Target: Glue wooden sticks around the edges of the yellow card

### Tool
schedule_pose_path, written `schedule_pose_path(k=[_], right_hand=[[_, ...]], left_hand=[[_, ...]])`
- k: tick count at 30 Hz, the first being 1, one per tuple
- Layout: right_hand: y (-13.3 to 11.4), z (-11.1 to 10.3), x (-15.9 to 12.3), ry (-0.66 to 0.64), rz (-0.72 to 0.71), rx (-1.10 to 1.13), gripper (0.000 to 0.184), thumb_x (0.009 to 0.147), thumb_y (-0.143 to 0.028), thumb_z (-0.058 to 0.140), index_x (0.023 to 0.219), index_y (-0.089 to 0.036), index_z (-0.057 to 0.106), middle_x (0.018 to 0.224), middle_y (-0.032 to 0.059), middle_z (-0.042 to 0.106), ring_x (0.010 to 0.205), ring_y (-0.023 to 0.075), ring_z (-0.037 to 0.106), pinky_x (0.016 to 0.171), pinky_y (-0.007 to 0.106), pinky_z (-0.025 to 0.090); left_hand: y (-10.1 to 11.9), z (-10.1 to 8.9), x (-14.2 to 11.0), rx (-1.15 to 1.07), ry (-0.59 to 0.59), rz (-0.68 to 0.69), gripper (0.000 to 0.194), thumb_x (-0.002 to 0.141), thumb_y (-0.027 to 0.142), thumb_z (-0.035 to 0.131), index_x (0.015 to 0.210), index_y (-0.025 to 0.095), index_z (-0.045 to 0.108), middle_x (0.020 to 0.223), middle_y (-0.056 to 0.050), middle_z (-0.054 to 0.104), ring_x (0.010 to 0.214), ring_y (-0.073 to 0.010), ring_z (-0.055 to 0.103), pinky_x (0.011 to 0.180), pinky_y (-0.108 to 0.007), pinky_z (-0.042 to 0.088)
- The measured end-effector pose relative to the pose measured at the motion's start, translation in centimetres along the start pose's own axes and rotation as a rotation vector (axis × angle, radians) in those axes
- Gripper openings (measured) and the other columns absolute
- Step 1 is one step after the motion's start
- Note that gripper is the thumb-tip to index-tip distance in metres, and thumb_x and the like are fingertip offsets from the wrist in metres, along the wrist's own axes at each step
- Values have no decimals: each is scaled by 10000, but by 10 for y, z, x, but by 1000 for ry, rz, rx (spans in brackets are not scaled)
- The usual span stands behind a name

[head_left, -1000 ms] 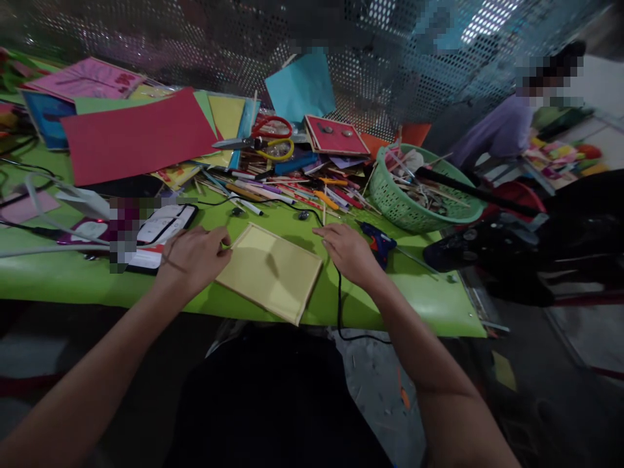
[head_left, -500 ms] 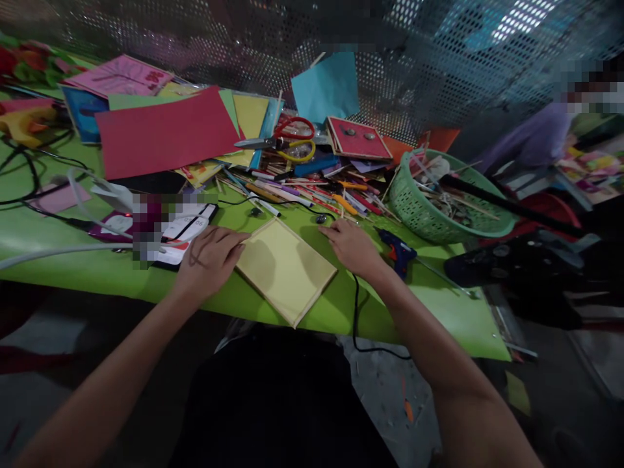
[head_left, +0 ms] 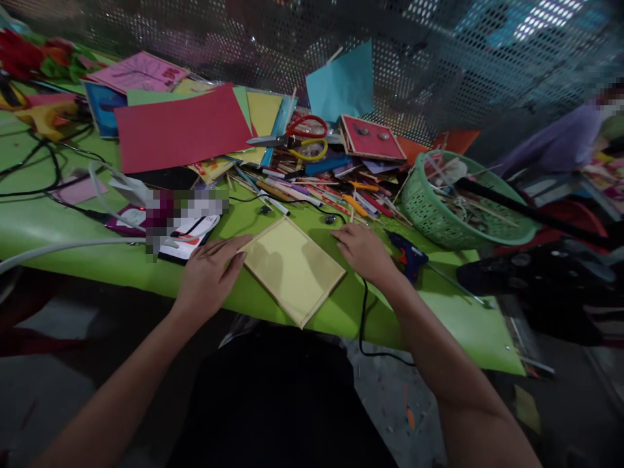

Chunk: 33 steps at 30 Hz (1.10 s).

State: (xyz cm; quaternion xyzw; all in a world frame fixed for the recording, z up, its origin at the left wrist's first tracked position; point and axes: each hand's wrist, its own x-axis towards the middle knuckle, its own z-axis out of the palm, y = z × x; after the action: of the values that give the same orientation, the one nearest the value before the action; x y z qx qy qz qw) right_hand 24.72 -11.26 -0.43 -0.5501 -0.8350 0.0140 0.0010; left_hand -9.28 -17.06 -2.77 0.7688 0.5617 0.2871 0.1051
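A pale yellow card panel [head_left: 295,273] with thin wooden strips along its edges lies flat on the green table, one corner towards me. My left hand [head_left: 209,273] rests at its left corner, fingers stretched out and holding nothing. To the panel's right, my right hand [head_left: 364,252] lies on the table, apart from the panel, with loosely bent fingers and nothing visible in them. A small dark stone-like lump [head_left: 330,220] sits just beyond my right fingertips. Another dark lump [head_left: 266,209] lies behind the panel. A blue glue gun [head_left: 408,255] is right of my right hand.
Behind are red-and-yellow scissors [head_left: 305,140], a red sheet [head_left: 182,130], piled pens and sticks [head_left: 312,192], and a red framed panel [head_left: 373,138]. A green basket [head_left: 439,214] stands at right. Cables and a phone-like device [head_left: 190,237] lie left. A person's purple sleeve [head_left: 556,146] shows far right.
The view has shifted slightly, so the table things sit further right. My left fingers have lifted or turned a little by the panel's corner. My right hand keeps nearly the same place.
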Motion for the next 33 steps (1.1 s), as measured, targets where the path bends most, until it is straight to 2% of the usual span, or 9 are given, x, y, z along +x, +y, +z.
schedule_pose_path(k=[5,8,11,14,17,22,27,33], right_hand=[[-4,-8,-1,-50,11,-50,487,1031,-129,472,1488,-171,636,1303,168,686,1175,309,625,1004,403,477],[-4,-13,-5,-75,0,-49,443,1040,-136,469,1421,-174,692,1276,162,695,1171,305,624,1012,404,472],[-3,-17,-5,-60,11,-19,411,1044,-146,479,1383,-161,711,1289,153,700,1187,299,620,1040,400,462],[-2,-15,-1,-36,27,-3,455,1031,-121,490,1453,-147,656,1322,156,695,1216,296,612,1049,394,461],[-2,-10,4,-40,27,8,424,1023,-114,511,1402,-155,697,1308,151,707,1222,292,617,1050,400,460],[-1,-3,9,19,37,41,290,1032,-167,554,1215,-167,779,1220,135,754,1175,274,649,1020,389,476],[-3,-6,18,36,77,48,285,1027,-166,558,1235,-169,753,1222,124,770,1157,266,670,1006,372,479],[-8,-8,33,15,135,-46,255,1044,-182,517,1143,-169,753,1186,132,769,1111,270,683,950,361,481]], left_hand=[[-3,0,-6,-4,10,79,375,1071,383,463,1353,266,681,1360,-74,749,1272,-288,676,1130,-506,489],[-1,4,-11,-13,14,158,346,1064,370,507,1338,274,694,1378,-75,741,1288,-285,675,1120,-503,493],[3,10,-18,-18,1,252,331,1055,338,538,1340,296,699,1388,-54,739,1298,-275,677,1114,-484,495],[7,18,-24,-13,-27,317,332,1050,335,554,1343,300,706,1395,-45,735,1286,-271,689,1161,-487,460],[10,24,-26,1,-43,315,322,1048,354,557,1318,308,727,1378,-46,744,1235,-277,717,1179,-514,440],[10,24,-26,-10,-21,307,285,1041,354,572,1254,319,757,1314,-39,776,1153,-273,747,1128,-516,477],[10,24,-26,-25,16,335,235,1019,310,632,1214,304,762,1256,-28,798,1088,-257,759,1104,-495,487],[8,26,-28,0,22,355,203,1021,343,639,1174,304,766,1226,-25,807,1060,-262,757,1078,-502,494]])
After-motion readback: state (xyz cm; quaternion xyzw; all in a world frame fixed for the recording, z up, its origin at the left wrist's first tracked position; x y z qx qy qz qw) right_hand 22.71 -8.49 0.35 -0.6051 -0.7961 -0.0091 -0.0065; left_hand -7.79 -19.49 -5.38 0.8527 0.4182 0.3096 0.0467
